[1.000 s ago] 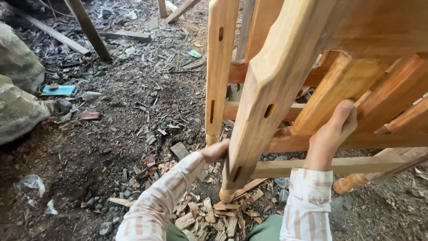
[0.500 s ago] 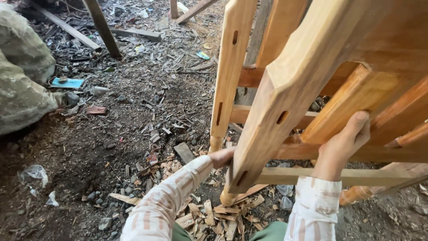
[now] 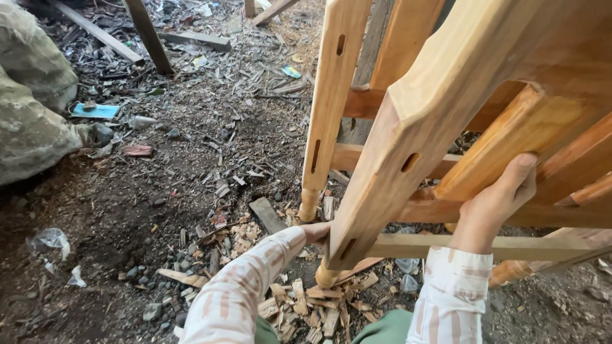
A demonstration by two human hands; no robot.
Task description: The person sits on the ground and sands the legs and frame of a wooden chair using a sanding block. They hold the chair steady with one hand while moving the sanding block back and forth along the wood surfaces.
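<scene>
The pale varnished wooden chair frame (image 3: 446,121) is held tilted above the chip-strewn ground (image 3: 191,191). The right hand (image 3: 494,204) is raised from a striped sleeve, its fingers curled closed around a smooth flat slat of the frame. The left hand (image 3: 317,231) is pressed against the lower end of the nearest slotted leg; whether its fingers are closed cannot be told. Below that leg's turned foot, rough splintered wood chips (image 3: 312,306) are piled.

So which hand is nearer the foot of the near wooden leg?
Left. The left hand touches the near leg just above its foot; the right hand grips a slat higher up.
</scene>
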